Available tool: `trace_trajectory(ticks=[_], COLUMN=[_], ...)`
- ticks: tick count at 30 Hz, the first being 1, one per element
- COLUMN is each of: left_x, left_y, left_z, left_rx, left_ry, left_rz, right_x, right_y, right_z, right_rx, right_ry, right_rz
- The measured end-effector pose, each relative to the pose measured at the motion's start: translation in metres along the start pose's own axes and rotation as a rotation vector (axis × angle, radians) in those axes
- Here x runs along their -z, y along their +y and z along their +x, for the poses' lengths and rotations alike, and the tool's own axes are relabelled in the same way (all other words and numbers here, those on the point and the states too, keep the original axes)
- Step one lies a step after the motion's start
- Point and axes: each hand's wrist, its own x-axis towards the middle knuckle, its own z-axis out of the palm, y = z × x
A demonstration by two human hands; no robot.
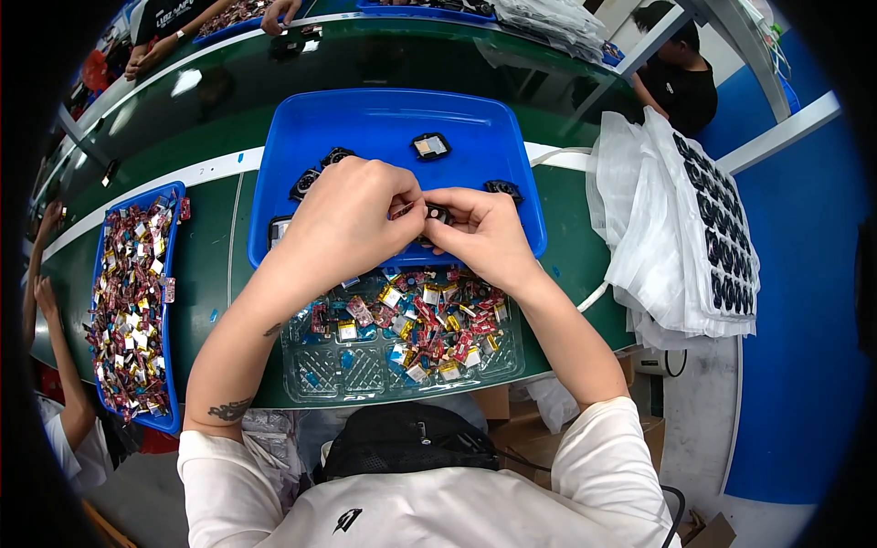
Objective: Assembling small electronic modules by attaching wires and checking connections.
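Note:
My left hand (361, 215) and my right hand (484, 233) meet over the near edge of a blue tray (393, 95). Between the right thumb and fingers is a small black watch case (438, 214). The left fingers are pinched together against it, with a bit of red showing, but what they grip is mostly hidden. In the tray lie other black watch cases (305, 184), one of them with a silvery battery (430, 146) inside. Just below my hands, a clear compartment tray (315, 388) carries a heap of red circuit boards with small battery cells (429, 320).
A long blue bin (175, 384) piled with similar boards stands at the left. Stacked white packing sheets (630, 201) with black round parts (726, 228) lie at the right. A green conveyor belt (384, 55) crosses behind. Other people's hands (279, 16) work beyond it and at the left.

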Motion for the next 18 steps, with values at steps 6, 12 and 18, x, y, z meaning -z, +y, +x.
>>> trace_trajectory(ticks=[6, 12, 18], left_x=[0.0019, -0.0043, -0.0032], left_y=[-0.0014, -0.0026, 0.0018], left_z=[0.0011, 0.0001, 0.0009], left_rx=[0.039, 0.057, 0.106], left_ry=[-0.047, 0.006, 0.018], left_rz=[-0.046, 0.007, 0.032], right_x=[-0.0001, -0.0018, -0.0019], right_y=[-0.0007, -0.0005, 0.0031], right_z=[0.0001, -0.0012, -0.0022], right_rx=[-0.018, -0.008, 0.044], right_ry=[-0.016, -0.003, -0.006], right_rz=[0.009, -0.013, -0.025])
